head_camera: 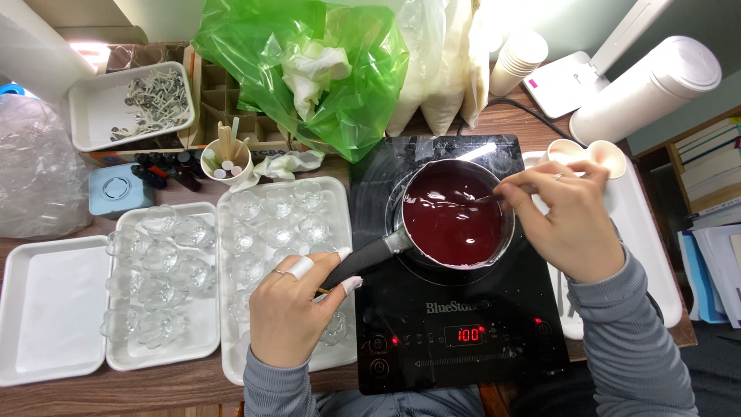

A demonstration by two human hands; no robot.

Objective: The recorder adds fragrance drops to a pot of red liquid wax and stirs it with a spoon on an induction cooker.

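Note:
A small metal saucepan [502, 232] full of dark red liquid [451, 220] stands on a black induction hob [455, 340]. My left hand [289, 309], with white tape on two fingers, grips the pan's black handle [363, 262]. My right hand [567, 220] is over the pan's right rim and holds a thin metal stirrer [478, 199] whose tip dips into the liquid.
White trays [231, 363] of several small clear glass cups [266, 232] lie left of the hob, beside a bare white tray [46, 309]. A green plastic bag [309, 69], a cup of sticks [226, 158], a tray of wicks [127, 104], stacked paper cups [517, 58] and a white cylinder [648, 89] stand behind.

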